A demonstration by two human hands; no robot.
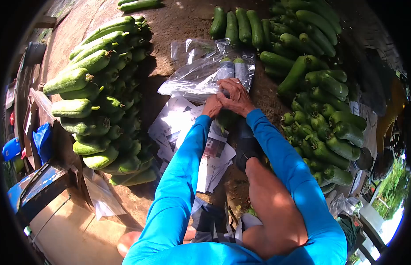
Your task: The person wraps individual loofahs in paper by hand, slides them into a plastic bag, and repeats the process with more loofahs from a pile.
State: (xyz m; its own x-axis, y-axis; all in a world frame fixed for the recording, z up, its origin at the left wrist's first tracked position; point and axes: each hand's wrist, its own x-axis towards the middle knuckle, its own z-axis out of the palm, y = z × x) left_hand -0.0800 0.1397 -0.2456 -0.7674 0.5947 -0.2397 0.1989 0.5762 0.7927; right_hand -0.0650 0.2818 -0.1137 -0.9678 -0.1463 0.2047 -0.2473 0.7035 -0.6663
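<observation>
From where I stand, I see two green gourds in grey wrapping, one [226, 70] beside the other [241, 75], lying at the clear plastic bag [188, 74] on the ground in front of the person. Their green ends show beyond the grey; whether they lie inside the bag or under a layer of it, I can't tell. That looks like the part that is done, and it is a small part. The bag's mouth isn't visibly closed or tied.

The left hand [211, 106] and the right hand [237, 98] meet at the bag's near edge. The right fingers are bent and drawn close together, the left ones tucked in beside them, partly hidden; I can't tell what either set pinches. Just below the hands, a darker green gourd [226, 119] shows in part.

Nearly everything else is unwrapped: the tall heap [88, 110] on the left, the broad heap [322, 132] on the right, and the short row [244, 28] beyond the bag. Loose newspaper sheets [210, 165] lie spread between the arms. By my reckoning, it's early days, with most of the gourds bare.
</observation>
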